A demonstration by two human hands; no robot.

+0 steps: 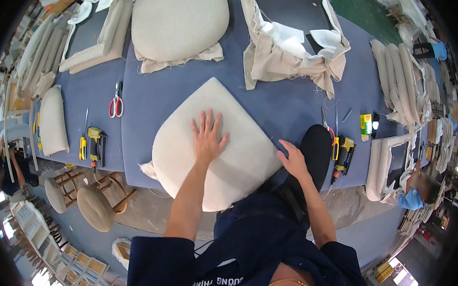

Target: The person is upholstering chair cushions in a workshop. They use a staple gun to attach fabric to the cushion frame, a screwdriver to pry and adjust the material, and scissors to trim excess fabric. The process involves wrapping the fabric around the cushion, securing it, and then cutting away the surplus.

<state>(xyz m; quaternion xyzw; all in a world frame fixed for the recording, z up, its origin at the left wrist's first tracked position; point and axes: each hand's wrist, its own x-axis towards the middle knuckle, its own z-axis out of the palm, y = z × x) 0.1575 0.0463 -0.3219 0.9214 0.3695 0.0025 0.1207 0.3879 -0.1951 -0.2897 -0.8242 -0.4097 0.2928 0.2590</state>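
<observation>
A beige upholstered seat cushion (229,143) lies on the blue-covered worktable (154,100), overhanging its near edge. My left hand (208,136) rests flat on top of the cushion with the fingers spread. My right hand (293,160) grips the cushion's right edge, next to my raised knee in dark trousers (312,149).
Red-handled scissors (115,103) and a yellow staple gun (95,145) lie at the left. Another staple gun (343,155) lies at the right. More cushions (179,24) and a frame with loose fabric (291,41) sit at the back. Stools (95,207) stand below the table; another person (415,193) is at the right.
</observation>
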